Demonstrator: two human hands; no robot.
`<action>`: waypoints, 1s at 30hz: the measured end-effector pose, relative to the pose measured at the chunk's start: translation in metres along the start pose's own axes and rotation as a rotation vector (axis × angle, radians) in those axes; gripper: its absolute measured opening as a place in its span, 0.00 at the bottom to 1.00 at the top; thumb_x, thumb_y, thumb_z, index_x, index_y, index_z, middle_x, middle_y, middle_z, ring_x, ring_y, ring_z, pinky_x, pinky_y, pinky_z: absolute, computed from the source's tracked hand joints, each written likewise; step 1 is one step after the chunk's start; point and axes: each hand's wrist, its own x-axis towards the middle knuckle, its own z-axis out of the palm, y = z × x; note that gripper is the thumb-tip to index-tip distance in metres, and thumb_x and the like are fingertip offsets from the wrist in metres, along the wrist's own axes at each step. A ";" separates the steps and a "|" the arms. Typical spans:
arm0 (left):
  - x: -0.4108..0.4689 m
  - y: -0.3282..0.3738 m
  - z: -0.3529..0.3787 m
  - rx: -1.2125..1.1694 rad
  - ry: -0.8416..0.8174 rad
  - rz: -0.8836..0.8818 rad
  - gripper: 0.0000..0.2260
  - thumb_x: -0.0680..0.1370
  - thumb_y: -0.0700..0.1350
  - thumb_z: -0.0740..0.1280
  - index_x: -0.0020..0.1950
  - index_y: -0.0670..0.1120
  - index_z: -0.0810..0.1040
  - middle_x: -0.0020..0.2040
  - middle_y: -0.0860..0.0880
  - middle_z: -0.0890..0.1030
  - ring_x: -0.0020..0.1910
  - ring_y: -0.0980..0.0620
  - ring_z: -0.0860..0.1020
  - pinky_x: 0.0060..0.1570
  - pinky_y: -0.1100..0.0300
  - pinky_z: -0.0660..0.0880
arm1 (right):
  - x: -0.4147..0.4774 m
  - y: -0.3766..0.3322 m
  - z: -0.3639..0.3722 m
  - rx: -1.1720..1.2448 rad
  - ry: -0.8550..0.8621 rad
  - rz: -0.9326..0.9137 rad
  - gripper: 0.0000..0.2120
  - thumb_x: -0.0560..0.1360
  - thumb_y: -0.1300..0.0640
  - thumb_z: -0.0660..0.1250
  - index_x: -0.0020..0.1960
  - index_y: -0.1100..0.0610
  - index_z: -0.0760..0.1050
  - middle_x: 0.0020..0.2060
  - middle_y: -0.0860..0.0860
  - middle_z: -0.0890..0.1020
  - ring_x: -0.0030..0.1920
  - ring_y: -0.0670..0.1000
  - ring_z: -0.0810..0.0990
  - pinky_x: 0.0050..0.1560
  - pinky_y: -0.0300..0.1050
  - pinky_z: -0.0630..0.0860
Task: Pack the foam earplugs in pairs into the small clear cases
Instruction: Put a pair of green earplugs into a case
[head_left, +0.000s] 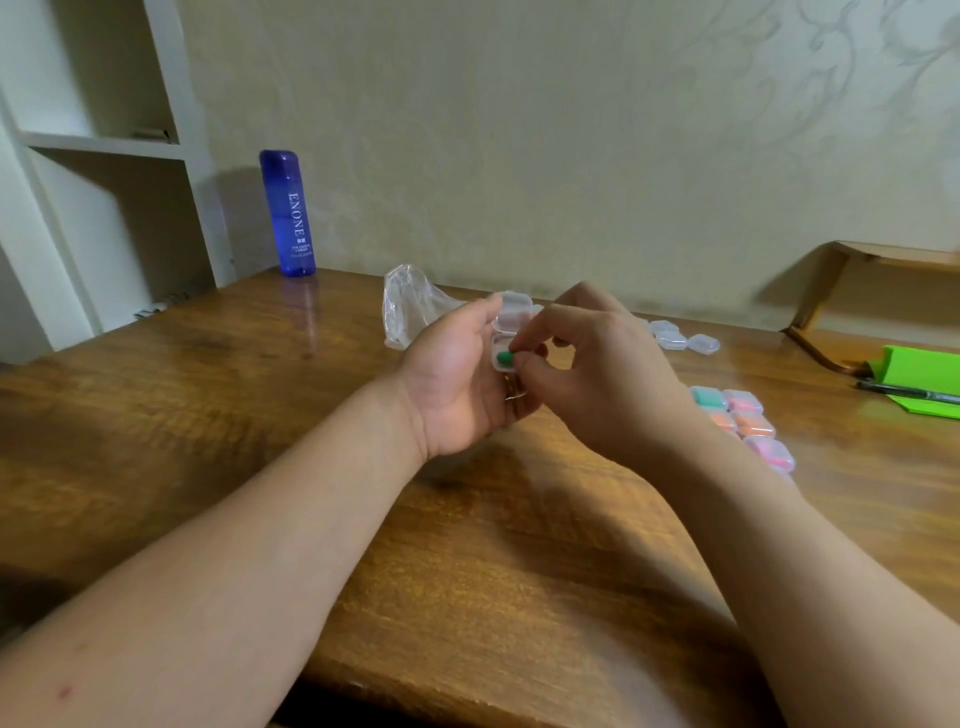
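in the middle of the frame my left hand (457, 379) is curled round a little clear case (506, 338) with its lid tipped up and open. my right hand (597, 374) has its thumb and first finger pinched shut on a green earplug (505, 357), and the plug's tip is just inside the bottom half of the case. the other fingers of that hand are loosely bent and hold nothing that i can see.

what could go wrong: the plug is soft and springy, so i think it could pop back out if i let go too soon. the case is small and slippery, so a hard push could twist it out of my left hand. i can't tell if a second plug is already in there, because my fingers hide that part. if the lid shuts on a plug's end, it may not click.

the plug is bright green, round at the tip, and looks squishy. the case is see-through with soft corners. filled cases (743, 415) with pink, orange and teal plugs sit at the right on the table (260, 415). empty cases (685, 340) lie farther back.
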 end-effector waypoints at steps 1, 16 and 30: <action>0.000 0.000 0.000 -0.001 -0.001 0.000 0.23 0.89 0.59 0.53 0.70 0.47 0.80 0.45 0.47 0.81 0.40 0.52 0.78 0.36 0.57 0.79 | 0.000 0.000 0.000 -0.005 -0.006 0.004 0.04 0.78 0.55 0.73 0.50 0.49 0.86 0.48 0.46 0.76 0.51 0.48 0.76 0.49 0.46 0.75; 0.001 0.021 -0.022 -0.180 0.195 0.083 0.20 0.86 0.54 0.61 0.68 0.43 0.81 0.47 0.44 0.79 0.41 0.51 0.76 0.39 0.59 0.75 | 0.006 0.027 0.000 0.020 0.095 0.237 0.09 0.84 0.57 0.65 0.57 0.49 0.83 0.49 0.44 0.80 0.49 0.45 0.78 0.43 0.30 0.68; 0.005 0.018 -0.025 -0.182 0.249 0.096 0.21 0.85 0.54 0.61 0.69 0.43 0.82 0.47 0.44 0.80 0.40 0.50 0.76 0.39 0.59 0.74 | 0.004 0.023 0.028 -0.234 -0.296 0.193 0.11 0.83 0.46 0.68 0.60 0.47 0.85 0.53 0.46 0.80 0.53 0.47 0.78 0.52 0.46 0.80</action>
